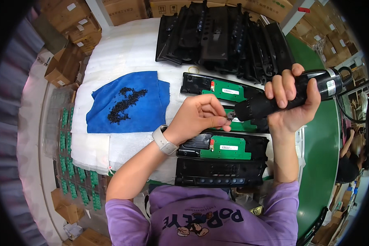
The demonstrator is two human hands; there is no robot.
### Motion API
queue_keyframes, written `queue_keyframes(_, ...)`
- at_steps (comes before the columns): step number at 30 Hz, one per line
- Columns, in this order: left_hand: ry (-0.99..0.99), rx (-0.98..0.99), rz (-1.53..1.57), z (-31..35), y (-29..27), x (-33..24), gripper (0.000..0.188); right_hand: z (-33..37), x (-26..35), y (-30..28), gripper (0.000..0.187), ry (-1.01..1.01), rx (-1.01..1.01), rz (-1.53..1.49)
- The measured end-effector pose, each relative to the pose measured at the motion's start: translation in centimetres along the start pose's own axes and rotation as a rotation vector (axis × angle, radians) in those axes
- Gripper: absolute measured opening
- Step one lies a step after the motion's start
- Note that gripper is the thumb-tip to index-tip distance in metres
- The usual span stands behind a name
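My right hand (291, 98) is wrapped round a black corded electric screwdriver (256, 105), held nearly level with its nose to the left. At that nose my left hand (199, 115) has thumb and fingers pinched together; what lies between them is too small to make out. Beneath both hands is a black panel with a green circuit board (248, 125), partly hidden. Similar boards lie in panels just beyond (229, 92) and nearer to me (229, 152). Left of my hands, a heap of small black screws (121, 107) rests on a blue cloth (153, 96).
A black panel with a row of buttons (219, 172) lies at the near table edge. Black plastic housings (217, 37) are piled at the back. White foam sheeting (127, 41) covers the table. The screwdriver's cable (344, 106) hangs at right. Several green boards (76, 176) stand at lower left.
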State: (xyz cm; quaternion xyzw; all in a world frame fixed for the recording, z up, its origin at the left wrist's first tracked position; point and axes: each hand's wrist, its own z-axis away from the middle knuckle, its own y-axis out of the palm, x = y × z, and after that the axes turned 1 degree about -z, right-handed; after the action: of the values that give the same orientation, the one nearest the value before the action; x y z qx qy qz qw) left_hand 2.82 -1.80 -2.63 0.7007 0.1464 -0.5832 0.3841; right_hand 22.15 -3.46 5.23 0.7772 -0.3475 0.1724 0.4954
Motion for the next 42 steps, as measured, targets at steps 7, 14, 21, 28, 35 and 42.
queue_keyframes(7, 0.277, -0.498, -1.181, 1.6, -1.4, -5.1, 0.020, -0.2, 1.8, -1.8, 0.027, 0.062, 0.122, 0.296)
queue_keyframes(14, -0.207, -0.619, -1.999, 7.4, -7.3, -5.4, 0.020, 0.5, 2.3, -3.9, 0.031, 0.034, 0.045, 0.561)
queue_keyframes(21, 0.008, -0.739, -1.924, 7.2, -7.2, -4.3, 0.007, 0.8, 2.0, -4.1, 0.022, 0.017, -0.022, 0.516)
queue_keyframes(28, 0.143, -0.763, -1.602, 6.0, -7.5, -3.9, 0.009, 0.9, 2.1, -4.1, 0.023, 0.068, -0.042, 0.670)
queue_keyframes(35, 0.037, -0.738, -0.931, 4.1, -7.1, -4.0, 0.013, 0.6, 1.3, -3.2, 0.025, 0.139, 0.043, 0.714)
queue_keyframes(42, -0.132, -0.375, -0.045, -0.5, -3.4, -2.9, 0.013, 1.7, 1.4, -3.4, 0.026, 0.067, 0.064, 0.619)
